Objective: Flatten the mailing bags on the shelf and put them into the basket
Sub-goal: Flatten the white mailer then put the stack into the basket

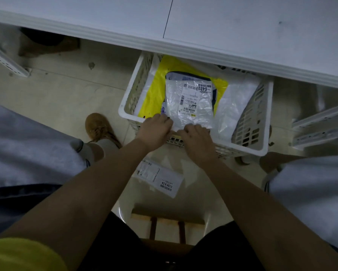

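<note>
White plastic basket (250, 132) sits on the floor (66, 90), its far end tucked under the front edge of the white shelf (242, 26). On top of the pile in it lies a clear crinkly mailing bag (191, 106) with a printed label reading 6403, lying pretty flat. Under it there's a dark bag, then a yellow bag (154, 90), and a white bag (234, 106) slumped against the basket's right wall. Both hands are down at the near edge of the clear bag: the left hand (156, 128) has its grip curled onto the bag's near left corner, the right hand (197, 136) has fingers bent over the near edge, touching it. Another labelled bag (160, 178) lies on the floor just outside the basket's near rim, between the forearms. A brown shoe (97, 126) is off to the basket's left.
</note>
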Demonstrator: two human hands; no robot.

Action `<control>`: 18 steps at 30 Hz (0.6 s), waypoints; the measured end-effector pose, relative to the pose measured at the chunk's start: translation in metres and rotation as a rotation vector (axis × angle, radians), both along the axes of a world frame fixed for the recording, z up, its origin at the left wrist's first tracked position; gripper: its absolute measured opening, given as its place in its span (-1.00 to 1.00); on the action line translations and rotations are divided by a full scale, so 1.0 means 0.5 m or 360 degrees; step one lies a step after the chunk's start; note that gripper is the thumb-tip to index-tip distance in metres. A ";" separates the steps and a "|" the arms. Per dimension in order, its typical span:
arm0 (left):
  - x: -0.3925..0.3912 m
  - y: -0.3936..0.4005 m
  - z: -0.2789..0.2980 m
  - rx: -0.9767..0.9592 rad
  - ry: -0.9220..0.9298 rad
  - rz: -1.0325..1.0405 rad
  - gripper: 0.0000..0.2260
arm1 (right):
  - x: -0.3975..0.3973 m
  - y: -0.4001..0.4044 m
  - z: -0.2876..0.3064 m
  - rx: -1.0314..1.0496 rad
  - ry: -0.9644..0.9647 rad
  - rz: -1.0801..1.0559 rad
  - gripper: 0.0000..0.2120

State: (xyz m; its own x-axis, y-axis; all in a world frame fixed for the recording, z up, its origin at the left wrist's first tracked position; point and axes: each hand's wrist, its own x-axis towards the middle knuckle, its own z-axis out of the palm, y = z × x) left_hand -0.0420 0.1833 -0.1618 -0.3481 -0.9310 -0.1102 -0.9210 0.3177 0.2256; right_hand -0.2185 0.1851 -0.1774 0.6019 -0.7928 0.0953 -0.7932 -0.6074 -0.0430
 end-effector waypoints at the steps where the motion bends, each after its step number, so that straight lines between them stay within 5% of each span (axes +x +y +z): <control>1: 0.013 0.013 -0.013 -0.0002 0.0058 -0.0116 -0.81 | -0.004 0.013 -0.012 -0.0026 -0.0048 0.0138 -0.84; 3: 0.030 0.041 -0.042 0.0151 0.0050 -0.0190 -0.78 | -0.014 0.041 -0.050 0.0085 -0.0077 0.0309 -0.94; 5: 0.035 0.059 -0.069 0.0339 -0.0067 -0.0157 -0.72 | -0.021 0.061 -0.090 0.0346 -0.0025 0.0333 -0.83; 8: 0.030 0.070 -0.113 0.0537 -0.0276 -0.0093 -0.69 | -0.020 0.084 -0.122 0.0829 0.0037 0.0162 -0.86; 18: 0.038 0.066 -0.277 0.1018 -0.0504 -0.0092 -0.60 | -0.007 0.117 -0.287 0.1527 0.0392 -0.0368 -0.45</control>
